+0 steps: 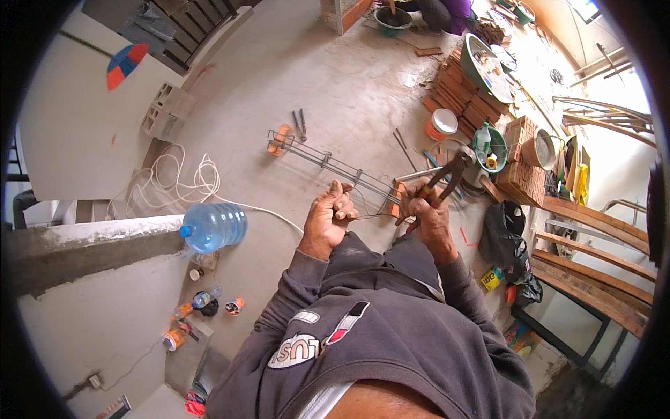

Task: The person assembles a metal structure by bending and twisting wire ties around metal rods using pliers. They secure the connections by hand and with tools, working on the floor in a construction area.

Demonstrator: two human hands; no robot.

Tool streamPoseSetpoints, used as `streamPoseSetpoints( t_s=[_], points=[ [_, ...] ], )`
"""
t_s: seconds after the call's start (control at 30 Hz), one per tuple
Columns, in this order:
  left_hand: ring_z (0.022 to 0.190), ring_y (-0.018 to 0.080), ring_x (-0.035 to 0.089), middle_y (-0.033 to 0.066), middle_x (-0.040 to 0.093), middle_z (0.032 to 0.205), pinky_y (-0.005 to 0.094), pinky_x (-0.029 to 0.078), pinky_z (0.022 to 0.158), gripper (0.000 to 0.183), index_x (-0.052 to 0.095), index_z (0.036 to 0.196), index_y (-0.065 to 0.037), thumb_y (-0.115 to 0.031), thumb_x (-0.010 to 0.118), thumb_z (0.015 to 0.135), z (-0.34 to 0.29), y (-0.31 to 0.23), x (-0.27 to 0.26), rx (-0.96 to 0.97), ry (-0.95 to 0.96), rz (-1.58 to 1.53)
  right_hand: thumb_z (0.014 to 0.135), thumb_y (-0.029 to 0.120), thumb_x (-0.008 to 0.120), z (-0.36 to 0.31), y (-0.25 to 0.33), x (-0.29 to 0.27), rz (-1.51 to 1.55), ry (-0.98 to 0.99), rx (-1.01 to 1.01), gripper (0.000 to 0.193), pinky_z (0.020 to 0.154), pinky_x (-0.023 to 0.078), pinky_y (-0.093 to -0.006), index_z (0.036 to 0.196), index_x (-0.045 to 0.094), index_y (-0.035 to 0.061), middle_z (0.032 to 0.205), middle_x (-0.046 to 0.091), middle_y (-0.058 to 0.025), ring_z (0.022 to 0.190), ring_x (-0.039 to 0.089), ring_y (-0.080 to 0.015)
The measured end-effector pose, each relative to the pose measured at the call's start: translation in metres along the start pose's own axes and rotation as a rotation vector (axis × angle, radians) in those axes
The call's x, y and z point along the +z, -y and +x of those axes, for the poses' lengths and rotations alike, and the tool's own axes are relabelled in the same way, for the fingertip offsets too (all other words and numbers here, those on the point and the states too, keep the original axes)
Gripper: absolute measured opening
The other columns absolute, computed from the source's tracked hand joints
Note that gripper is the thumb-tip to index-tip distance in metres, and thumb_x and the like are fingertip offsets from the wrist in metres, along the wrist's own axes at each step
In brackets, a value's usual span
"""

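Note:
My right hand [427, 218] is wrapped round the handles of dark metal pincers [455, 172], whose head points up and away from me. Beside it, my left hand [326, 220] is closed, fingers curled; a thin dark wire [377, 214] runs from it towards the right hand. Just beyond both hands lies a narrow rebar cage [342, 172] of long bars with bent stirrups. Its far left end rests on an orange brick [279, 140], and another brick [395, 198] stands under the near end. A second hand tool with two long handles [299, 126] lies past the cage.
A large blue water bottle [216, 228] and a coiled white cable [185, 178] lie left. At right are a white-topped bucket [442, 123], a green basin [495, 150], stacked bricks [464, 91] and wooden planks [593, 279]. Another person [447, 14] is at the far side.

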State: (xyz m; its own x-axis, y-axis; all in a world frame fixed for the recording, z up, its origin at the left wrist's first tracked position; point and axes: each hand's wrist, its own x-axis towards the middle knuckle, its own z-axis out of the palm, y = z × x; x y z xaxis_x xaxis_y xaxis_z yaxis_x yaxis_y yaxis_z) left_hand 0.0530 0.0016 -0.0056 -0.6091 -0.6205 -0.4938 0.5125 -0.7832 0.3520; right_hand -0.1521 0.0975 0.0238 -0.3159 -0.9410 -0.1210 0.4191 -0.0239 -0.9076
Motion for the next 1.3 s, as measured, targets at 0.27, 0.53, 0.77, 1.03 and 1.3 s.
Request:
streamPoseSetpoints(
  t_s=[0.27, 0.53, 0.77, 1.03, 1.3],
  points=[
    [0.052, 0.0079, 0.036, -0.004, 0.036, 0.061, 0.0235, 0.035, 0.052, 0.024, 0.052, 0.101, -0.004, -0.027, 0.059, 0.101, 0.028, -0.039, -0.063, -0.08, -0.231, -0.418, 0.064, 0.005, 0.067, -0.012, 0.012, 0.052, -0.664, 0.427, -0.106, 0.012, 0.066, 0.046, -0.0333, 0.074, 0.062, 0.0015, 0.069, 0.058, -0.0061, 0.066, 0.054, -0.0195],
    [0.057, 0.0099, 0.042, -0.003, 0.044, 0.066, 0.0281, 0.041, 0.059, 0.027, 0.055, 0.101, -0.007, -0.034, 0.058, 0.102, 0.031, -0.062, -0.092, 0.223, -0.259, -0.22, 0.062, 0.005, 0.07, -0.003, -0.01, 0.064, -0.907, 0.655, -0.295, 0.02, 0.066, 0.044, -0.0378, 0.075, 0.054, 0.0034, 0.074, 0.053, -0.0069, 0.076, 0.053, -0.027],
    [0.08, 0.0193, 0.058, 0.0009, 0.059, 0.084, 0.0365, 0.05, 0.074, 0.033, 0.055, 0.094, -0.014, -0.046, 0.057, 0.101, 0.023, -0.062, -0.071, 0.29, -0.35, 0.045, 0.07, 0.0, 0.061, 0.0, -0.06, 0.014, -0.57, 0.522, 0.047, 0.023, 0.079, 0.05, -0.0347, 0.093, 0.066, 0.0013, 0.094, 0.068, -0.0077, 0.091, 0.062, -0.0221],
    [0.05, 0.0068, 0.031, -0.0046, 0.037, 0.063, 0.0251, 0.025, 0.047, 0.039, 0.047, 0.081, -0.014, -0.045, 0.05, 0.105, 0.026, -0.036, -0.013, 0.612, -0.365, 0.245, 0.076, 0.001, 0.053, -0.022, -0.054, -0.031, -0.295, 0.109, 0.369, 0.037, 0.072, 0.054, -0.0283, 0.11, 0.067, -0.0023, 0.103, 0.071, -0.0105, 0.088, 0.065, -0.0162],
    [0.05, 0.0072, 0.027, -0.004, 0.028, 0.062, 0.0255, 0.023, 0.046, 0.043, 0.041, 0.078, -0.012, -0.043, 0.045, 0.107, 0.04, 0.01, 0.03, 0.634, -0.069, 0.405, 0.076, -0.001, 0.056, 0.024, -0.018, -0.001, -0.449, 0.291, 0.405, 0.042, 0.071, 0.053, -0.0306, 0.115, 0.068, -0.006, 0.104, 0.073, -0.0143, 0.082, 0.064, -0.0179]
  ],
)
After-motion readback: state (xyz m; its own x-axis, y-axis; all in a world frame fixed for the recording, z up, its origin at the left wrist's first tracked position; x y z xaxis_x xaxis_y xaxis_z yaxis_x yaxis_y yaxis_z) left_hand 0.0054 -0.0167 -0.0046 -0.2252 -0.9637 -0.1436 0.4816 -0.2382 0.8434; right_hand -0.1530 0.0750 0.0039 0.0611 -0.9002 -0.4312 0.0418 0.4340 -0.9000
